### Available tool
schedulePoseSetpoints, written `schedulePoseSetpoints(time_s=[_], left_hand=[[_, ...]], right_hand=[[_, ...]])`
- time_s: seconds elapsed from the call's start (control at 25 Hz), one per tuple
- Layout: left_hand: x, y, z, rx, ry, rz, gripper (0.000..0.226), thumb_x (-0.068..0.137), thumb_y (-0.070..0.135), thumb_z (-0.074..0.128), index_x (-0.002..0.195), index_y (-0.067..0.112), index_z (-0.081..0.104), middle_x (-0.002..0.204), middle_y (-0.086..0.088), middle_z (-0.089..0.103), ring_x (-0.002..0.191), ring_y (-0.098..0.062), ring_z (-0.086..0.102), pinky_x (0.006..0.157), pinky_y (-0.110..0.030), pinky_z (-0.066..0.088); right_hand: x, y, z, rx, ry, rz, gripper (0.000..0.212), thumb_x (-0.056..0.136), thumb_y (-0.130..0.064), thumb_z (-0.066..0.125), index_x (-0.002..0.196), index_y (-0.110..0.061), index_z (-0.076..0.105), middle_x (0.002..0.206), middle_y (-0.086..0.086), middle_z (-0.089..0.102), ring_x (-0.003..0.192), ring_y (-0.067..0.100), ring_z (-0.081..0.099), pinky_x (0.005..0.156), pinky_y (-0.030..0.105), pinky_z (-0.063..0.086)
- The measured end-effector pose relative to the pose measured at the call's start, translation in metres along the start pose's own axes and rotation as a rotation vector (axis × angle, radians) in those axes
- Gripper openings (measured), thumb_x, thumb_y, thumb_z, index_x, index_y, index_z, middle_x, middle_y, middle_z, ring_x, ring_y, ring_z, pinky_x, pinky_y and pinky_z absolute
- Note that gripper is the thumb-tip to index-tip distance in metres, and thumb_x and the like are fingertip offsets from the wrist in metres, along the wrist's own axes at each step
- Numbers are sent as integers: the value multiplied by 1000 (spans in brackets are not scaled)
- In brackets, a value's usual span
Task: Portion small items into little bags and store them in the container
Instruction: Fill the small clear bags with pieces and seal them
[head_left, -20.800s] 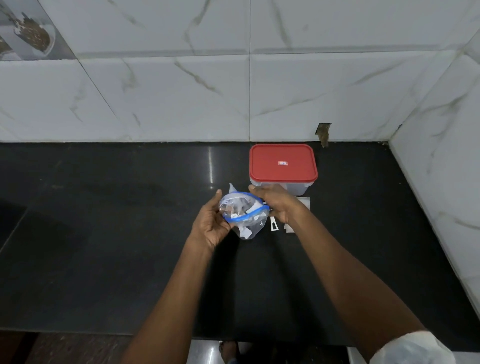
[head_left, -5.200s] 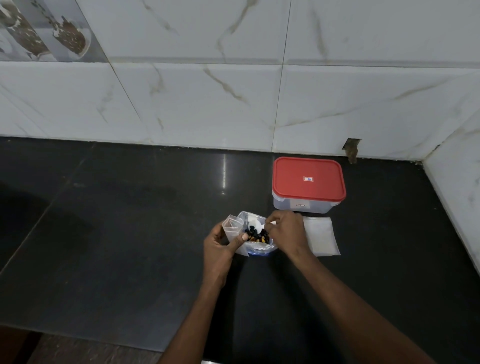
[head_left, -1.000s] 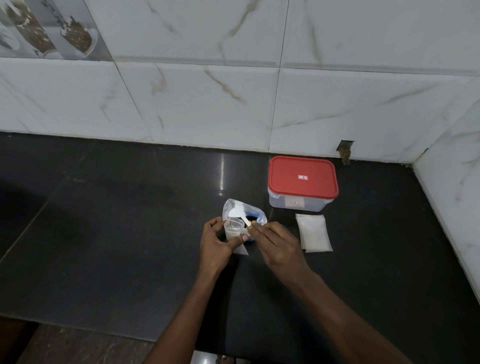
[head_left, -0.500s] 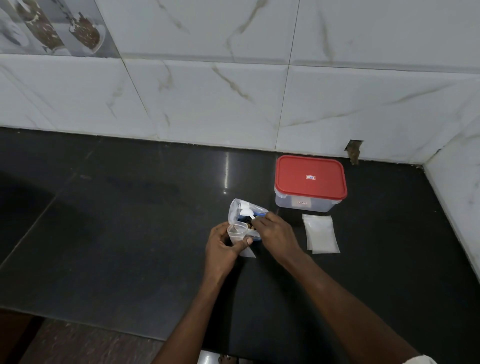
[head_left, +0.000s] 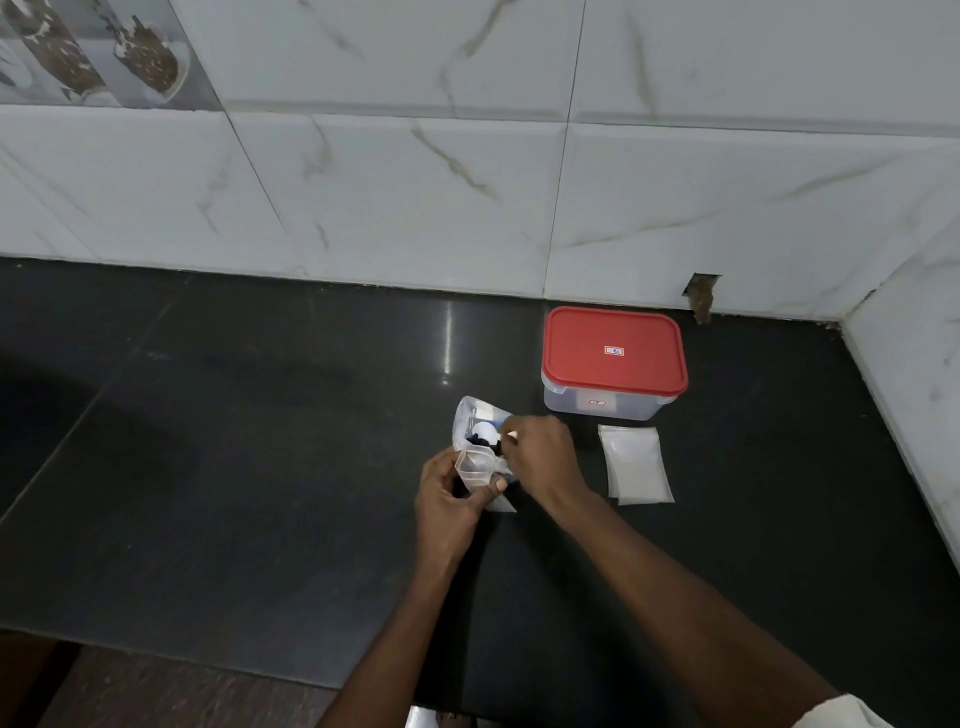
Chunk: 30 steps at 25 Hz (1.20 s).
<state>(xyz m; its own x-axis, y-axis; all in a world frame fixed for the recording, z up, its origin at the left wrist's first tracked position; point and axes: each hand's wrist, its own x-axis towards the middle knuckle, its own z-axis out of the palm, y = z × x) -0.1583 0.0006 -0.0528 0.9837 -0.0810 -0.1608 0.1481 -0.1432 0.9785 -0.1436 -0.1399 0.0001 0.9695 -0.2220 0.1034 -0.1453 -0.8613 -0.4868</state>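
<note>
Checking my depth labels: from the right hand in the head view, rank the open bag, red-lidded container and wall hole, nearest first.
1. Open bag, touching the right hand, on its left.
2. Red-lidded container, behind and to the right.
3. Wall hole, beyond the container, in the tiles.

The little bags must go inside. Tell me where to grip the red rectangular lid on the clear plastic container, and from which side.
Take the red lid by its overhanging rim at a near corner, coming from the front. The lip juts past the clear plastic container there, and the white tiled wall stands close behind, likely crowding a rear approach.
</note>
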Motion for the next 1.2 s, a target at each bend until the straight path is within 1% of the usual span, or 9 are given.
schedulePoseSetpoints(time_s=[0.08, 0.12, 0.28, 0.36, 0.6, 0.76, 0.88, 1.0, 1.2], left_hand=[[0, 2, 2, -14, 5, 6, 60, 56, 44, 86, 110, 22, 71, 119, 1, 64, 103, -16, 71, 92, -46, 58], [-1, 3, 2, -13, 7, 18, 58, 56, 44, 86, 109, 24, 71, 119, 2, 64, 103, -16, 71, 92, -46, 58], [-1, 5, 4, 14, 31, 61, 43, 57, 44, 84, 98, 44, 72, 119, 1, 63, 105, -16, 70, 94, -45, 57], [0, 6, 4, 20, 37, 75, 42, 57, 43, 85, 95, 52, 70, 120, 0, 62, 106, -16, 69, 94, -44, 57], [4, 13, 1, 68, 45, 68, 48, 62, 19, 93, 92, 46, 68, 120, -1, 62, 103, -14, 69, 93, -43, 57], [10, 18, 1, 89, 10, 47, 43, 56, 27, 94, 84, 46, 68, 116, -4, 63, 96, -14, 71, 88, -46, 59], [12, 21, -1, 101, 9, 25, 46, 47, 48, 91, 86, 50, 66, 116, -5, 65, 96, -14, 72, 86, -43, 60], [12, 21, -2, 107, -7, -10, 50, 52, 40, 96, 89, 41, 61, 116, -6, 67, 96, -14, 72, 84, -41, 61], [11, 26, -3, 135, -8, -4, 49, 60, 32, 95, 91, 43, 59, 117, -4, 66, 97, -13, 71, 83, -37, 61]], right_hand=[[-5, -3, 7, -169, 12, -191, 3, 65, -7, 66, 64, -5, 69, 56, 15, 64, 50, 34, 62, 44, 27, 42], [-2, -2, 6, -137, 10, -155, 5, 68, -7, 65, 65, -6, 69, 58, 15, 66, 52, 34, 63, 46, 27, 42], [13, 8, 1, 309, 19, 298, 14, 82, -5, 65, 83, -10, 79, 76, 5, 75, 66, 19, 69, 66, 32, 58], [16, 8, -4, 431, 25, 385, 15, 82, -1, 65, 79, -9, 77, 70, 4, 74, 59, 17, 69, 63, 34, 61], [7, 9, -34, 775, 72, 532, 15, 82, 3, 66, 75, -8, 73, 63, 9, 71, 48, 14, 64, 57, 29, 59], [-15, -1, -52, 692, 157, 288, 14, 83, -5, 67, 82, -16, 76, 65, -6, 71, 53, 7, 65, 60, 26, 57], [-40, 0, -45, 323, 317, -145, 14, 85, -10, 65, 92, -13, 77, 75, -2, 73, 63, 8, 64, 61, 23, 53], [-60, 15, -25, -16, 372, -542, 21, 84, -5, 59, 100, -3, 74, 91, 9, 74, 74, 19, 66, 67, 29, 56], [-70, 30, -15, -107, 446, -689, 26, 86, 5, 65, 112, 2, 70, 112, 17, 71, 100, 26, 67, 93, 31, 53]])
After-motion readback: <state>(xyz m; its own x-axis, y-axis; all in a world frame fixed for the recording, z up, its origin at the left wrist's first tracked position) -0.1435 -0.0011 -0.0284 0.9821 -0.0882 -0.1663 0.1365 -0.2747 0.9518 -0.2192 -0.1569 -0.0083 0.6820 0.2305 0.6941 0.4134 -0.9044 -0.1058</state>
